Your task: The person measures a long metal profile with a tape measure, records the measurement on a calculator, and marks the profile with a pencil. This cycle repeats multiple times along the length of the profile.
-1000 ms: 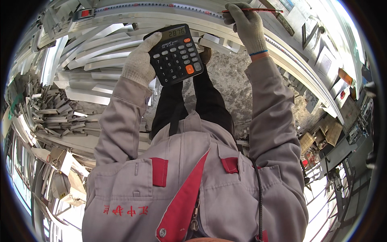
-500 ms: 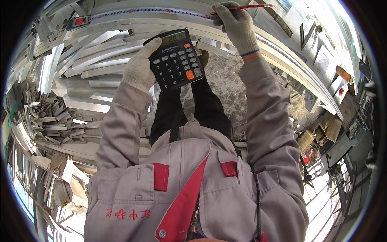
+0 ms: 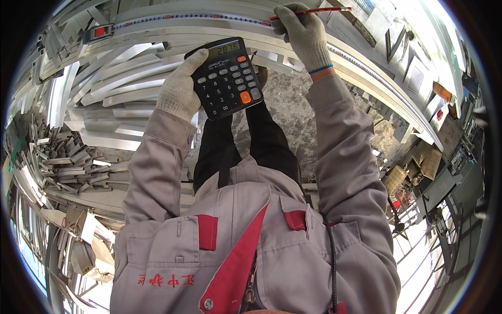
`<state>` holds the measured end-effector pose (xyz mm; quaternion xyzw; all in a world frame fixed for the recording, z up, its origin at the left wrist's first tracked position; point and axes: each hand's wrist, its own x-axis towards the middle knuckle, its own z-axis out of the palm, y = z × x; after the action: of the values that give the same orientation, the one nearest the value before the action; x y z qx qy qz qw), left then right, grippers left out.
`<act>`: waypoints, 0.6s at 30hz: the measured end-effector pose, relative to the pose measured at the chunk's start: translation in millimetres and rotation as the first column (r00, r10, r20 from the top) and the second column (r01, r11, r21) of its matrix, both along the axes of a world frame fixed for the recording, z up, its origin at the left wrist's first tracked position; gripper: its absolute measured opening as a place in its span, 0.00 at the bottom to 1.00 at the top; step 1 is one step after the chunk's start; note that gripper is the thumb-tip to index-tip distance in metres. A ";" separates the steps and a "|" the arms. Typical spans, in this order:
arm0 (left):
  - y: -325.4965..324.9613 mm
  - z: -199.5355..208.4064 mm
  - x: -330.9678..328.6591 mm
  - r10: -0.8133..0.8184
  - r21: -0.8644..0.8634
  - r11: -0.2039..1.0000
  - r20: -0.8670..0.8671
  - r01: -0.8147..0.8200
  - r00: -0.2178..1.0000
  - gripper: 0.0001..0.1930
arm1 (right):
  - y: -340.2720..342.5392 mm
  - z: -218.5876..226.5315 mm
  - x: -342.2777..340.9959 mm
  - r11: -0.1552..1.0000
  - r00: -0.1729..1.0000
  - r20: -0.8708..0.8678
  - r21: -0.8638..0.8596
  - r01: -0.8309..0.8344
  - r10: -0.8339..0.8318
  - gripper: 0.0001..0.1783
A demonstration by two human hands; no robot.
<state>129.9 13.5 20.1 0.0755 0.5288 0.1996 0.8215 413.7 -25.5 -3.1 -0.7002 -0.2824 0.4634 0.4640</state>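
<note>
My left hand [image 3: 180, 89], in a pale knit glove, grips a black calculator [image 3: 227, 86] by its left side, thumb on the upper left corner near the lit display. The calculator has grey keys and a few orange ones. In a matching glove, my right hand [image 3: 300, 34] holds a slim red pencil [image 3: 327, 9] that points sideways, with its fingers over a long metal profile [image 3: 251, 34]. An extended tape measure blade [image 3: 188, 17] runs along this profile and passes under my right hand. Its red and dark case [image 3: 98, 33] lies at the left end.
Silver metal strips [image 3: 138, 78] are stacked below the profile on the left. Short metal offcuts [image 3: 68, 162] lie heaped further down. At the right are a cardboard box [image 3: 426, 162] and a sheet of paper [image 3: 415, 78]. Concrete floor [image 3: 295, 104] shows around my legs.
The view has shifted very slightly. Both hands keep the same grip, the left on the calculator and the right on the pencil.
</note>
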 end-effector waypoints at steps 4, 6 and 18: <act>-0.6 4.6 5.2 0.052 -0.001 0.999 -0.107 -0.052 0.993 0.20 | 1.7 -0.8 -1.7 1.000 1.000 0.027 0.018 0.000 0.000 0.13; 0.5 8.3 6.8 0.060 -0.003 0.998 -0.112 -0.060 0.992 0.19 | 2.0 -1.2 -2.3 1.000 0.999 0.046 0.019 0.003 -0.004 0.13; 2.3 27.5 7.8 -0.035 -0.017 0.999 0.073 0.037 0.997 0.19 | 7.7 -5.5 -9.8 1.000 0.999 -0.031 0.028 0.005 -0.004 0.13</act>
<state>137.7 15.8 47.6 0.0700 0.4988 0.1824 0.8444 403.8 -17.8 -8.7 -0.6869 -0.2799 0.4692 0.4792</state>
